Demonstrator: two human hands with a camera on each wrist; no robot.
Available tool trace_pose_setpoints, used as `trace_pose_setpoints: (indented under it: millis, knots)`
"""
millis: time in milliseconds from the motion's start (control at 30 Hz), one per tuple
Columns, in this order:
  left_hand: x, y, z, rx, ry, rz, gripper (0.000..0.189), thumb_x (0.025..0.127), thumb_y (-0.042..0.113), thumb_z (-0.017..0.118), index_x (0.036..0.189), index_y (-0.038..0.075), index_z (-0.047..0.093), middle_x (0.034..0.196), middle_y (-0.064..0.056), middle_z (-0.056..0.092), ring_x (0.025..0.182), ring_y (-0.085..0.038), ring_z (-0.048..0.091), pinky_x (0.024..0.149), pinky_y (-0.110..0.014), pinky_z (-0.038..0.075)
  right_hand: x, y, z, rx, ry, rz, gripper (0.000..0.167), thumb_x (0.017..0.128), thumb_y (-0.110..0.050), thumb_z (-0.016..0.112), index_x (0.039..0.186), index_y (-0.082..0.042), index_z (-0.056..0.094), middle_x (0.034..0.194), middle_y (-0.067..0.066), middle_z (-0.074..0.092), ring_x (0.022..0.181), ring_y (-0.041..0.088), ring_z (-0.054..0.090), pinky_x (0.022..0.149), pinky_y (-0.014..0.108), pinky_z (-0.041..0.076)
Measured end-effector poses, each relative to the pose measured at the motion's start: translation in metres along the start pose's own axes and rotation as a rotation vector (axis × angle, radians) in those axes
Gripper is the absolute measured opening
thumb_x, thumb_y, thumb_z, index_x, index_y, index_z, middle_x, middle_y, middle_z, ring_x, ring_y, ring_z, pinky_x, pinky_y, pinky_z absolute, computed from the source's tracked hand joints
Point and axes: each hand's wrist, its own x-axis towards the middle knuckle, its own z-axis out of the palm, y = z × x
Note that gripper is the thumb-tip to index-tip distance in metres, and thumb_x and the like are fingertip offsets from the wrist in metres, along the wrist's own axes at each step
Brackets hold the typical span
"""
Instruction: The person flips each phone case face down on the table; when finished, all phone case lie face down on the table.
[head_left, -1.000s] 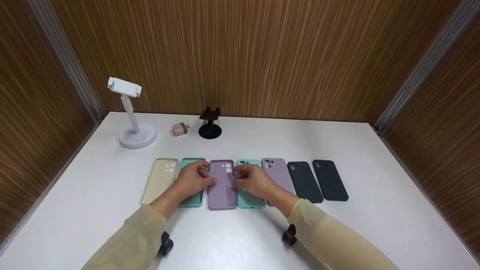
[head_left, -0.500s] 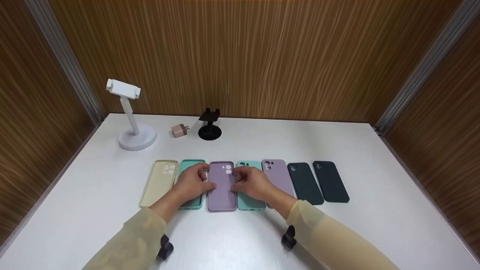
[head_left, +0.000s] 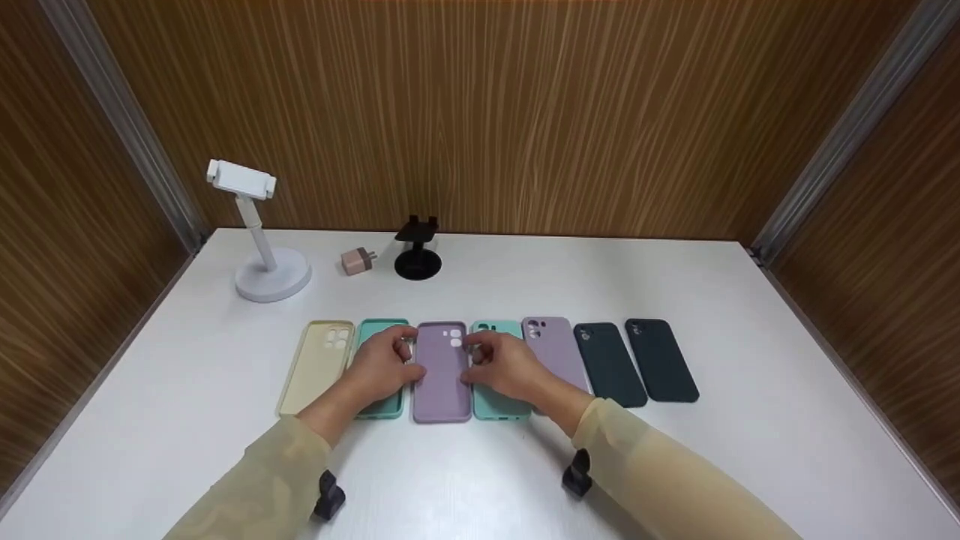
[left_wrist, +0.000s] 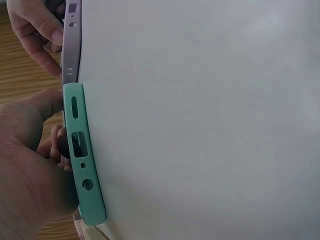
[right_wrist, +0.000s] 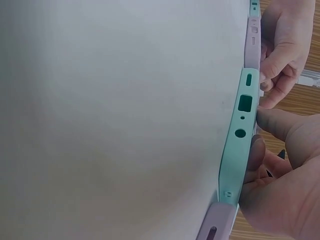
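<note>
A lilac phone case [head_left: 442, 382] lies flat, hollow side up, in the middle of a row. My left hand [head_left: 381, 364] holds its left edge, with the thumb lower down and the curled fingers near the top corner. On the opposite edge my right hand [head_left: 506, 364] holds it in the same way. Beneath the left hand is a green phone case [head_left: 384, 411]; beneath the right is a mint phone case [head_left: 501, 409]. The wrist views show these cases edge-on, with port cutouts in the green case [left_wrist: 90, 200] and the mint case [right_wrist: 235, 155]. The fingers' exact contact is partly hidden.
A cream phone case [head_left: 311, 375] ends the row at left. Rightward lie another lilac case [head_left: 555, 349] and two dark cases [head_left: 611, 367]. Behind stand a white phone stand [head_left: 274, 277], a pink charger plug [head_left: 356, 261] and a black phone stand [head_left: 418, 262].
The left thumb has drawn back slightly to the left over the lilac case's edge. Both hands otherwise stay at its sides; the view shifts a little.
</note>
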Motion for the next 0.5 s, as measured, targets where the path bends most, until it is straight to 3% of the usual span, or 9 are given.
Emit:
trace_pose_setpoints:
  millis: [233,500]
  knots:
    - [0.001,0.007,-0.004,0.003,-0.036,-0.022,0.059,0.088,0.006,0.078,0.144,0.006,0.061,0.098,-0.005,0.059,0.088,-0.019,0.055,0.078,-0.033,0.045,-0.001,-0.001,-0.001,-0.021,-0.001,-0.018,0.053,0.095,-0.014,0.081,0.145,-0.013,0.065,0.100,0.002,0.062,0.092,0.019,0.057,0.077,0.032,0.046]
    - [0.003,0.013,-0.013,-0.023,-0.086,-0.047,0.061,0.087,0.007,0.077,0.146,0.008,0.060,0.103,-0.006,0.061,0.096,-0.021,0.056,0.081,-0.033,0.046,-0.001,-0.003,0.001,-0.042,-0.012,0.024,0.053,0.096,-0.017,0.080,0.147,-0.018,0.065,0.103,0.000,0.063,0.096,0.019,0.058,0.081,0.033,0.049]
